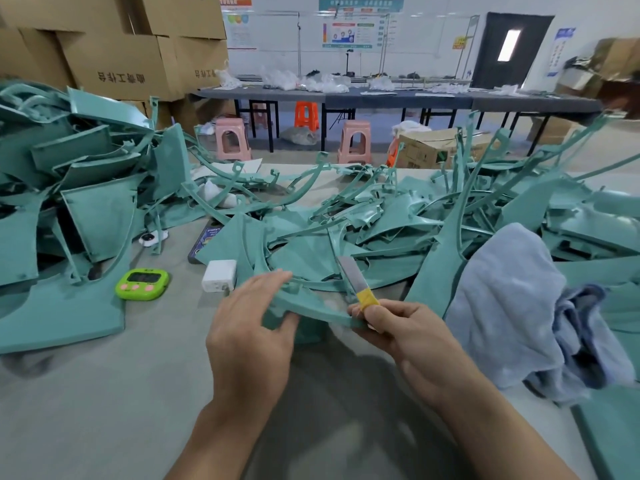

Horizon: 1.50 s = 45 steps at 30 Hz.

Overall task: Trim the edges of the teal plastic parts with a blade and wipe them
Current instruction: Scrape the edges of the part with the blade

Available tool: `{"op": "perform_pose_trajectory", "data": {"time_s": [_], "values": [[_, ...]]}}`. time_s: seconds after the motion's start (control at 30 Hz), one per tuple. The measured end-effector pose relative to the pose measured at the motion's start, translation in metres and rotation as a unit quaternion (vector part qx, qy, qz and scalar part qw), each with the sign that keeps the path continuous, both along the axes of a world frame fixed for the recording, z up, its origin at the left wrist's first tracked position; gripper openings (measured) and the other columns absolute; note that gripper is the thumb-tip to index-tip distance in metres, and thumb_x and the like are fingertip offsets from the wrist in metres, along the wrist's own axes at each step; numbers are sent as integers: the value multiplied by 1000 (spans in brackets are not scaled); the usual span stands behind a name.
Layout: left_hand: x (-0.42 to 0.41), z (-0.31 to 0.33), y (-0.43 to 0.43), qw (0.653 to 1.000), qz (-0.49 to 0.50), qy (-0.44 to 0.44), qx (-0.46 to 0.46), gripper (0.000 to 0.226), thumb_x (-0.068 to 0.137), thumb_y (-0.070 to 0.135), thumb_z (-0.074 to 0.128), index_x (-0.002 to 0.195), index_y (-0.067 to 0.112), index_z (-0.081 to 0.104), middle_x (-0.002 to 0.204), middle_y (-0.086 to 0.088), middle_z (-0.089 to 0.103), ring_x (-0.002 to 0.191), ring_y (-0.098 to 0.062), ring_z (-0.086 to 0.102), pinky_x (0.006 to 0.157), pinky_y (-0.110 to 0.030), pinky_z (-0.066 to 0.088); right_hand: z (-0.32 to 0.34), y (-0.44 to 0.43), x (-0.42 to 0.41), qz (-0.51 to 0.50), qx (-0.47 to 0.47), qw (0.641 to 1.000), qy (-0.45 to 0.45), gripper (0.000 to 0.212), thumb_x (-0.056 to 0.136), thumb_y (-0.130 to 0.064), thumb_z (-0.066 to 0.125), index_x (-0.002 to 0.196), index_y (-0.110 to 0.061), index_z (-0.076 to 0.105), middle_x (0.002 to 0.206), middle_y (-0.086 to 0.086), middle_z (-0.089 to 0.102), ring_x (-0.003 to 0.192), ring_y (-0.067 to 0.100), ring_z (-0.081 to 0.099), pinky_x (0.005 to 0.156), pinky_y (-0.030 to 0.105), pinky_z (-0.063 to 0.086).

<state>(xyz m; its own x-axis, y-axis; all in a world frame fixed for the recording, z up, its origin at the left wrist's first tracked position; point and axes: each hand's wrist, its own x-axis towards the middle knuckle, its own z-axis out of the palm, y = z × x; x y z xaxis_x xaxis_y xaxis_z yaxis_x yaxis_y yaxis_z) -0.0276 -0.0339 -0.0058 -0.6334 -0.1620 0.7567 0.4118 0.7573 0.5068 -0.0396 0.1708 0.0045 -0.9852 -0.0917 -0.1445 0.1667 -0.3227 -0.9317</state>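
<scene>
1. Far left of the curved teal plastic part (304, 304) I am working on, a heap of teal plastic panels (69, 188) rises high. Stacked brown cardboard boxes (114, 46) stand behind it, all closed.
2. Left of the part, a lime-green digital timer (142, 284) lies flat on the grey table (104, 393). A white square charger block (219, 275) sits nearer the part, with a dark phone (204, 242) behind it, half under teal pieces.
3. My left hand (252, 327) pinches the part's left end, with the fingers nearly straight on top and the thumb against the near edge.
4. The part is held just above the table, between my two hands.
5. My right hand (401, 330) is curled round the yellow-taped grip of a flat steel blade (351, 275). The blade points away from me and touches the part's right end.
6. Behind the part, a tangle of teal strips and panels (381, 223) crowds the table.
7. Right of the part, a crumpled blue-grey cloth (512, 306) is draped over more teal pieces.
8. Far behind the part, an open cardboard box (426, 150) sits past the table; I cannot tell what is in it.
</scene>
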Motion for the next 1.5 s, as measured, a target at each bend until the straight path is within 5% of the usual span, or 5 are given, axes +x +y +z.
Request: {"op": "perform_pose_trajectory", "data": {"time_s": [0.27, 0.6, 1.0, 1.17, 1.5], "values": [[-12, -3, 1, 988, -82, -108, 76, 16, 90, 34, 74, 104, 26, 72, 113, 20, 64, 112, 4, 56, 98, -30, 48, 5, 13, -3, -82, -22, 995, -57, 22, 98, -2, 60, 84, 5, 76, 100, 18, 77, 96, 24, 71, 80, 33, 64], [0, 11, 11, 984, -3, 172, -54, 11, 104, 27, 53, 104, 20, 63, 93, 8, 62, 86, -15, 56, 77, -25, 37, 9, 5, 6, -146, 140, 977, 73, 29, 101, -7, 57, 78, -5, 74, 61, 12, 66, 49, 16, 45, 47, 21, 38], [-4, 9, 22, 993, 80, -82, -21, 38, 99, 44, 48, 88, 17, 73, 61, -3, 64, 56, -37, 58, 55, -28, 29, 2, -26, 18, -75, 138, 970, 187, 29, 103, -5, 55, 78, -4, 69, 59, 8, 66, 50, 15, 49, 50, 21, 40], [-4, 5, 20, 993, 11, -100, 66, 40, 101, 40, 45, 113, 14, 73, 88, 0, 75, 81, -19, 66, 68, -26, 43, -5, -39, 14, -76, 101, 971, 204, 31, 105, -8, 54, 77, -10, 70, 59, 7, 66, 52, 12, 51, 52, 20, 41], [-1, 5, 23, 994, 8, -87, 62, 33, 101, 32, 48, 77, 12, 59, 49, 16, 33, 60, 5, 50, 58, -4, 33, -17, -29, -12, -164, 168, 960, 151, 32, 101, -24, 58, 74, -15, 72, 60, 6, 66, 52, 14, 48, 57, 36, 41]]}}
